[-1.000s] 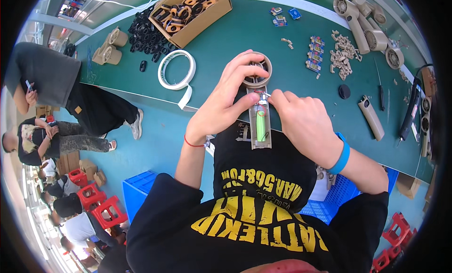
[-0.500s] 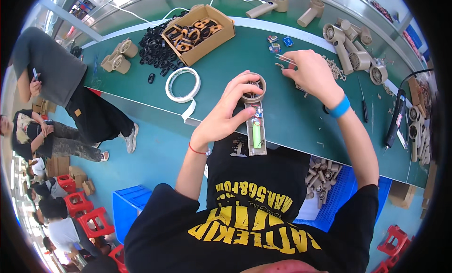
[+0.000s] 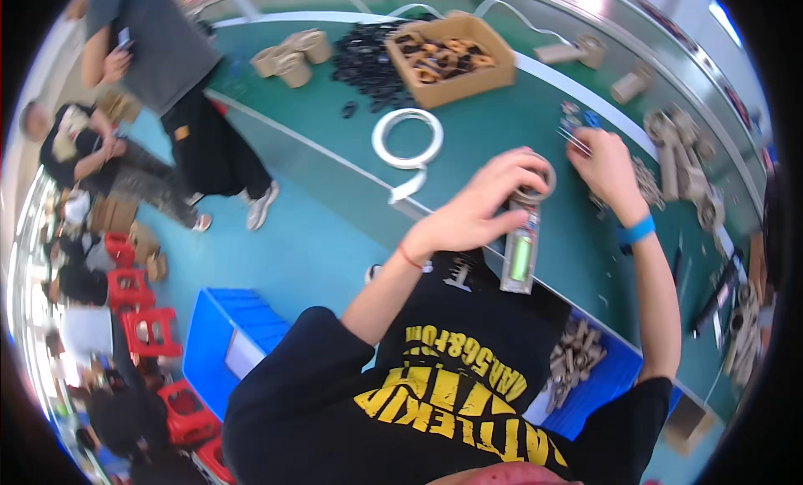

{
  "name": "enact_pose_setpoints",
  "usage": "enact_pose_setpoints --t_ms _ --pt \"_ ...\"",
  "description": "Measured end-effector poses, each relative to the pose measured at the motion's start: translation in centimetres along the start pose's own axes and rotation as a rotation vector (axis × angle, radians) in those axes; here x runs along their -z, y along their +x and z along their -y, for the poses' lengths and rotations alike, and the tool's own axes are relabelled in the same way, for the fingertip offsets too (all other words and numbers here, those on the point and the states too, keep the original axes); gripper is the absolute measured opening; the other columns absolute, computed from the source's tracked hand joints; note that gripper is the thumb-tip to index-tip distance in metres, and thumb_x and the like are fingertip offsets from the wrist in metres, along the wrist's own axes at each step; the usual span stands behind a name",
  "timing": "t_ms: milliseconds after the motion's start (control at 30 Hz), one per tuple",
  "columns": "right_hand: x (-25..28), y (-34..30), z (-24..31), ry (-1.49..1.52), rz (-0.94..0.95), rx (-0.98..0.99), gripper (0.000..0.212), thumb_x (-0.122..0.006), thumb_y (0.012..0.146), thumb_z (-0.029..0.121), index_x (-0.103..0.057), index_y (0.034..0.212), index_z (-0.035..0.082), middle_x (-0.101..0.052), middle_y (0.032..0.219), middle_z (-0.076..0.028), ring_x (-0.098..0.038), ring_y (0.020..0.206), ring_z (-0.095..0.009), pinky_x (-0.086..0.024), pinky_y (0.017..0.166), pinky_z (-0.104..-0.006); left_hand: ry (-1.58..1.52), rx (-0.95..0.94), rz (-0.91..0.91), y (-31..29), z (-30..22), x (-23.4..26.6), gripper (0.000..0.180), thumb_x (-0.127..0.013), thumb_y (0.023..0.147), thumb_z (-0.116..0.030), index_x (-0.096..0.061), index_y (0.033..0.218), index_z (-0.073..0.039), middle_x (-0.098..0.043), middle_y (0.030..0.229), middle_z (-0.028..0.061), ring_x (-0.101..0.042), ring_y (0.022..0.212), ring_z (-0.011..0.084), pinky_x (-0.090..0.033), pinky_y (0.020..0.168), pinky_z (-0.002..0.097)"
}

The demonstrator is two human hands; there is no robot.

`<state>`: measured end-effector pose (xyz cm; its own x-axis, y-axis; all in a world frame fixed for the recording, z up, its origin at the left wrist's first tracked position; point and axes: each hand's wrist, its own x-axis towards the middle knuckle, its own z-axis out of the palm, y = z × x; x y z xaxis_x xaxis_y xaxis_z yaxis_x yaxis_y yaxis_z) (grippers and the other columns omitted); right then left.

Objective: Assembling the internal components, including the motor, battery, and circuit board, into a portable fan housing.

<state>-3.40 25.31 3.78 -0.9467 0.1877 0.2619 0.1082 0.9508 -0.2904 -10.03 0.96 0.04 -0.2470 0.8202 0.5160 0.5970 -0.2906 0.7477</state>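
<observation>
My left hand [image 3: 477, 205] is closed around the round head of a beige handheld fan [image 3: 516, 286], whose handle lies open at the table's front edge. Inside the handle sit a green cylindrical battery [image 3: 521, 257] and a small circuit board, partly under my thumb. A pair of metal tweezers [image 3: 572, 139] is pinched in my right hand [image 3: 609, 169]. Its tips point at the table just short of some small blue circuit boards [image 3: 591, 119]. Blur hides whether the tips grip anything. Beside that hand lies a heap of small beige parts [image 3: 649, 184].
A roll of white tape [image 3: 375, 142] lies left of my hands, behind it a cardboard box [image 3: 468, 88] of orange-and-black parts and a black heap [image 3: 368, 67]. Beige fan housings [image 3: 686, 171] crowd the right. A blue crate [image 3: 213, 326] stands on the floor; people are at the left.
The whole view has swung, so the table and both hands appear farther right. My left hand still holds the fan, and the tweezers stay close to the small boards.
</observation>
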Motion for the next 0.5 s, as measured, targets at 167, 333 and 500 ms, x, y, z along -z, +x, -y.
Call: enact_pose_setpoints --t_ms 167,333,500 --pt "-0.6 0.4 0.1 0.178 0.005 -0.034 0.013 -0.065 0.080 0.010 -0.068 0.084 -0.002 -0.067 0.078 -0.022 -0.068 0.072 -0.035 -0.052 0.067 -0.0398 -0.024 -0.011 -0.065 -0.6 0.2 -0.3 0.037 -0.067 0.082 -0.004 -0.056 0.118 -0.008 -0.048 0.137 0.0121 -0.037 0.138 0.0346 -0.029 0.115 0.0445" --pt "-3.3 1.3 -2.5 0.354 0.051 0.058 0.009 -0.066 0.078 0.006 -0.064 0.077 -0.002 -0.060 0.063 -0.011 -0.057 0.058 -0.016 -0.045 0.057 -0.0314 -0.088 -0.084 -0.097 -0.9 -0.1 0.2 0.037 -0.067 0.079 -0.003 -0.053 0.112 -0.008 -0.051 0.125 0.0118 -0.044 0.125 0.0328 -0.035 0.107 0.0427" --pt "-1.0 4.1 1.4 0.546 0.091 -0.014 0.007 -0.066 0.079 0.006 -0.064 0.075 0.000 -0.055 0.062 0.003 -0.047 0.058 -0.004 -0.036 0.053 -0.0236 -0.070 -0.095 -0.073 -0.4 0.2 -0.6 0.037 -0.064 0.079 -0.002 -0.051 0.113 -0.008 -0.048 0.129 0.0123 -0.039 0.133 0.0344 -0.029 0.112 0.0456"
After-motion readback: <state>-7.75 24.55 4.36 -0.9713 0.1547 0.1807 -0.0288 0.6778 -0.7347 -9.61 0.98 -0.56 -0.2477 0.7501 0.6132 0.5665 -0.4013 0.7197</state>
